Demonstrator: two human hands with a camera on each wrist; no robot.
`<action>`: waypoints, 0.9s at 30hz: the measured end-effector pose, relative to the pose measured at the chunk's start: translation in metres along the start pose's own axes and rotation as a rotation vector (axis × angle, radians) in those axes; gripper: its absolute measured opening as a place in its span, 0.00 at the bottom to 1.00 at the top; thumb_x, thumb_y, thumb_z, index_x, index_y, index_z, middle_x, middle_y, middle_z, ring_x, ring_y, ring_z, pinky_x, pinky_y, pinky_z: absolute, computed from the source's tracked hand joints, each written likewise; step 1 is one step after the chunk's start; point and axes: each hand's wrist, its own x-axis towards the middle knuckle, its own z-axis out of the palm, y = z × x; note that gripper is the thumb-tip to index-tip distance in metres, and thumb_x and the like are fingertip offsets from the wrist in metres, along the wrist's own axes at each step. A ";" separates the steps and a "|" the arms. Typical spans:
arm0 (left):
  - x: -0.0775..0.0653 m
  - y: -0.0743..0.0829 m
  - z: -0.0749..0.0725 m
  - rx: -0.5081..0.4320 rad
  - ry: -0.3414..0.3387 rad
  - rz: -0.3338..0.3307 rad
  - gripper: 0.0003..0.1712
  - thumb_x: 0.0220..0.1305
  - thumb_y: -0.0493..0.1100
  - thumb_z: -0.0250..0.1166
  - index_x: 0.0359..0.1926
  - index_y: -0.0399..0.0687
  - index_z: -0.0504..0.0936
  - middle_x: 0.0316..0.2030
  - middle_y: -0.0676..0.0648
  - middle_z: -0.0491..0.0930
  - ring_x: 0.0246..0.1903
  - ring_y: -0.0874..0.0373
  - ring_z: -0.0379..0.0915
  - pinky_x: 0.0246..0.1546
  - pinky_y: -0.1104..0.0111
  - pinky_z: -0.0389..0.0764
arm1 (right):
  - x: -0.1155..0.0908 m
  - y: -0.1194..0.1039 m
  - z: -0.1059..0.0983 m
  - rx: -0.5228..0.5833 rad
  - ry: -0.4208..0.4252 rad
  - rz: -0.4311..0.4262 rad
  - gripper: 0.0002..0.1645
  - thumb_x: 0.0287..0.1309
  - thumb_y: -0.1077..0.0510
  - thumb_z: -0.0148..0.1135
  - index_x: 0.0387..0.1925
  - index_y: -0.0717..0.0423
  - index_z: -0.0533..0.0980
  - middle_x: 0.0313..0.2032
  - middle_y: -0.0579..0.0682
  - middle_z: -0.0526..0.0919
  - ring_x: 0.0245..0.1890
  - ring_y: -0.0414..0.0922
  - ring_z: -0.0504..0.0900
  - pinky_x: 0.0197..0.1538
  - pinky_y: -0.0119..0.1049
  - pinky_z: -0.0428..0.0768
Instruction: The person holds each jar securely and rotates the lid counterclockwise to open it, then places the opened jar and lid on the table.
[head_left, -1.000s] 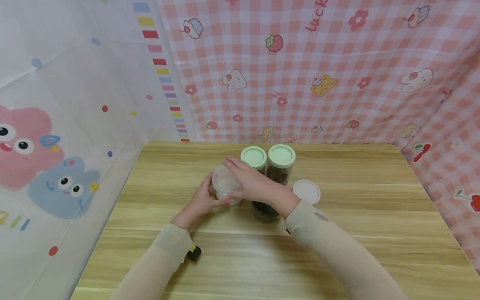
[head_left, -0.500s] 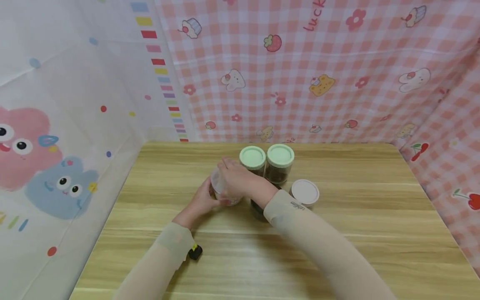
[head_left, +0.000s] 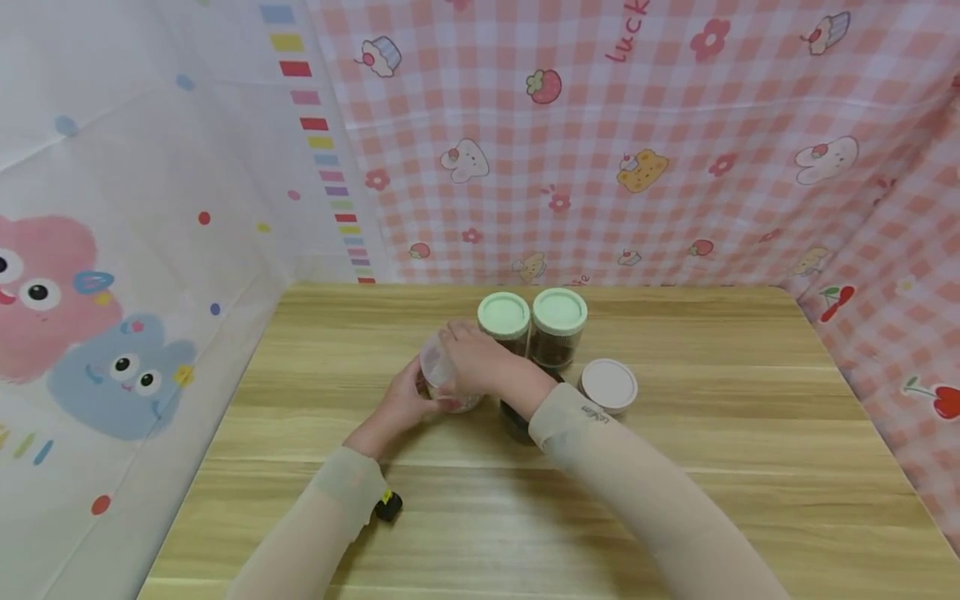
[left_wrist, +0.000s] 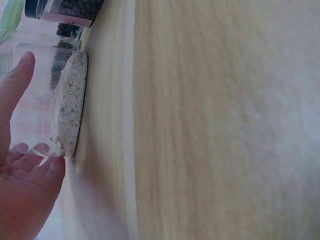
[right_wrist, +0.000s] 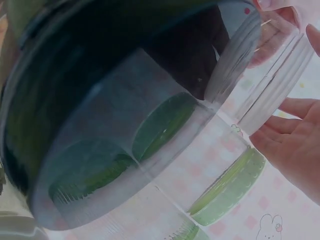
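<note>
My left hand [head_left: 405,404] grips the side of a clear jar [head_left: 461,402], thumb on one side and fingers on the other. Pale flakes [left_wrist: 70,105] fill the bottom of this jar in the left wrist view, and above them it is see-through. Over the jar's translucent top lies my right hand [head_left: 476,358], its fingers bent down around the edge and covering much of it. In the right wrist view a ribbed, translucent ring [right_wrist: 277,82] sits near the fingers. The jar stands upright on the table.
Two jars with green lids [head_left: 504,314] [head_left: 560,312] stand behind the right hand. A dark-lidded jar [head_left: 517,423] is partly hidden under the right wrist. A jar with a white lid [head_left: 609,384] stands to the right. Beside the left sleeve is a small black object [head_left: 387,506].
My right hand has turned on the jar's top, and its wrist and forearm have swung left, showing more of the white-lidded jar. The left hand keeps its hold in place.
</note>
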 end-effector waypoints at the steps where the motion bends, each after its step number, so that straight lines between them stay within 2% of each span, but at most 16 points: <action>1: -0.001 -0.001 0.000 0.004 0.002 0.002 0.56 0.43 0.44 0.77 0.71 0.53 0.56 0.67 0.46 0.64 0.66 0.49 0.60 0.65 0.56 0.64 | -0.001 0.000 0.000 -0.004 0.007 -0.004 0.57 0.52 0.36 0.64 0.71 0.63 0.50 0.71 0.63 0.52 0.72 0.56 0.50 0.72 0.47 0.55; 5: -0.003 -0.003 -0.001 0.021 0.005 0.022 0.55 0.43 0.43 0.78 0.70 0.50 0.58 0.66 0.45 0.65 0.65 0.48 0.62 0.64 0.57 0.66 | -0.005 -0.002 0.001 -0.021 0.053 -0.032 0.57 0.50 0.36 0.66 0.69 0.65 0.54 0.69 0.63 0.57 0.71 0.57 0.53 0.72 0.46 0.54; 12: -0.015 -0.004 0.000 0.054 0.008 0.023 0.53 0.40 0.42 0.79 0.68 0.46 0.62 0.61 0.44 0.71 0.60 0.50 0.68 0.60 0.60 0.71 | -0.018 -0.006 0.009 -0.035 0.141 -0.079 0.56 0.46 0.34 0.68 0.67 0.63 0.61 0.66 0.62 0.64 0.68 0.56 0.60 0.69 0.46 0.62; 17: -0.025 -0.003 0.002 0.051 -0.008 0.049 0.50 0.38 0.42 0.80 0.65 0.43 0.66 0.57 0.43 0.75 0.56 0.49 0.72 0.57 0.60 0.74 | -0.029 -0.005 0.016 -0.054 0.205 -0.129 0.57 0.42 0.32 0.69 0.65 0.64 0.63 0.64 0.61 0.67 0.66 0.55 0.64 0.68 0.46 0.64; 20: -0.030 -0.004 0.004 0.041 -0.023 0.060 0.52 0.37 0.43 0.80 0.65 0.42 0.66 0.57 0.42 0.75 0.56 0.49 0.72 0.57 0.59 0.74 | -0.036 -0.004 0.019 -0.017 0.215 -0.150 0.57 0.41 0.33 0.70 0.65 0.63 0.64 0.64 0.60 0.67 0.66 0.55 0.63 0.67 0.47 0.65; 27: -0.042 -0.001 0.008 0.078 -0.045 0.018 0.54 0.34 0.43 0.81 0.65 0.43 0.65 0.59 0.43 0.73 0.58 0.49 0.70 0.60 0.59 0.72 | -0.053 -0.002 0.022 0.141 0.201 -0.171 0.57 0.38 0.39 0.75 0.65 0.63 0.63 0.65 0.61 0.65 0.66 0.56 0.61 0.66 0.47 0.66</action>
